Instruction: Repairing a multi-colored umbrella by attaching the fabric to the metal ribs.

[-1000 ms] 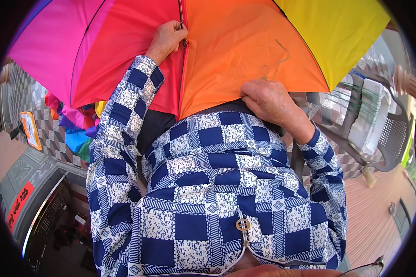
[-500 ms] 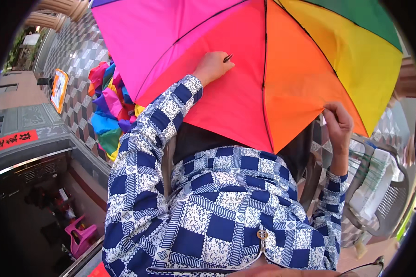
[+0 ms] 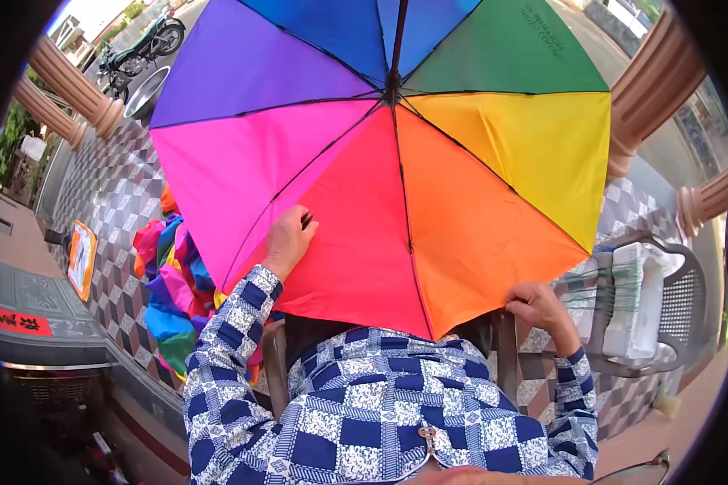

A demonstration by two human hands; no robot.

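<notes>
An opened rainbow umbrella (image 3: 477, 218) lies before me, its inside up, showing dark ribs and a dark shaft (image 3: 399, 36). My left hand (image 3: 287, 240) rests over the red panel near its border with the pink one. Its fingers are closed round a small dark thing (image 3: 306, 220), too small to name. At the near edge of the orange panel, my right hand (image 3: 540, 309) is closed, with thumb and forefinger pinching the cloth's hem.
Crumpled rainbow cloth (image 3: 174, 295) is heaped on the tiled floor at left. A grey chair (image 3: 678, 307) at right bears a white foam box (image 3: 632, 299) with green strands. Stone columns (image 3: 655, 85) and a motorcycle (image 3: 141, 52) stand farther off.
The view has shifted, bringing the umbrella's hub and shaft into sight. My left hand has moved left and nearer me; my right hand is now farther along the orange hem, toward the red panel.
</notes>
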